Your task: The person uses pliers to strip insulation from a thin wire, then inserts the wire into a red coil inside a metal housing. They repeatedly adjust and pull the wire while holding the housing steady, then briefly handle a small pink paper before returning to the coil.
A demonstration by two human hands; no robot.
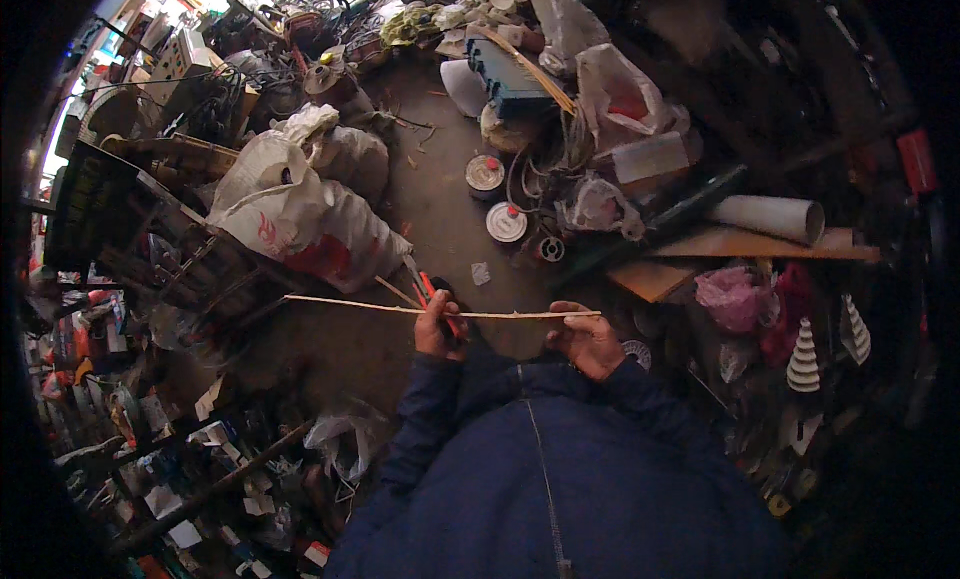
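Observation:
A long, thin, pale stick [350, 304] lies crosswise in front of me, nearly level, with small knots along it. My left hand [438, 327] is closed around its middle part. The same hand also holds a red-handled hand tool [427, 285] with a narrow metal tip pointing up and away; pliers or shears, I cannot tell which. A shorter pale stick [397, 291] slants out beside that hand; where its near end goes is hidden. My right hand [588, 341] pinches the long stick close to its right end, thumb and fingers around it.
A stuffed white sack [300, 219] sits ahead on the left, by a dark metal frame [180, 249]. Two round-topped tins [507, 222] stand on the floor [430, 194]. At the right are a white pipe [770, 219], boards [650, 277] and plastic bags [620, 94]. Clutter fills the lower left.

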